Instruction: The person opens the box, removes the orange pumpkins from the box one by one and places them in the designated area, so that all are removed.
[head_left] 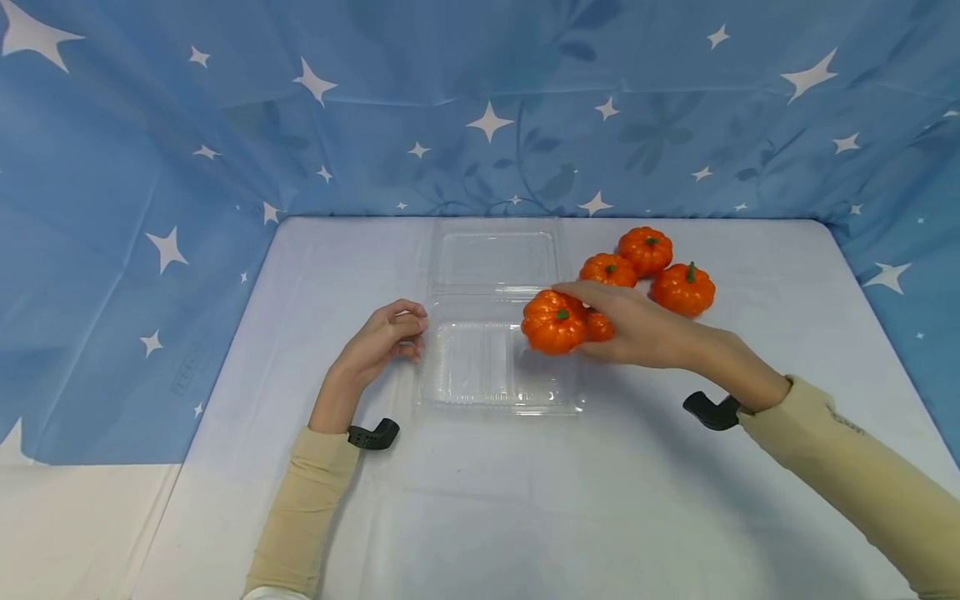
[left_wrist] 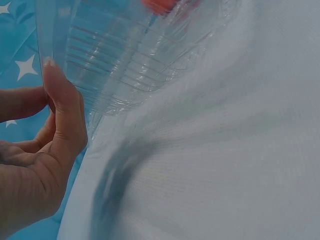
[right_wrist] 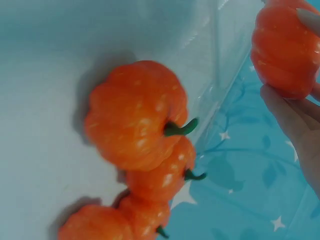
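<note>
In the head view my right hand (head_left: pixel 637 329) grips an orange toy pumpkin (head_left: pixel 553 323) with a green stem over the right side of a clear plastic clamshell box (head_left: pixel 495 408). The right wrist view shows this held pumpkin (right_wrist: pixel 285 52) between thumb and fingers. The box lies with its lid (head_left: pixel 497 258) folded back, away from me. At the box's left edge is my left hand (head_left: pixel 382 337); in the left wrist view its thumb and a finger pinch the clear rim (left_wrist: pixel 45 45). Another pumpkin (head_left: pixel 600 326) shows partly hidden behind my right hand.
More orange pumpkins stand behind my right hand, among them a rear one (head_left: pixel 645 250), a right one (head_left: pixel 682 290) and a left one (head_left: pixel 607 269). A white cloth (head_left: pixel 465 517) covers the table. Blue star-patterned fabric (head_left: pixel 487 158) hangs along the back and sides.
</note>
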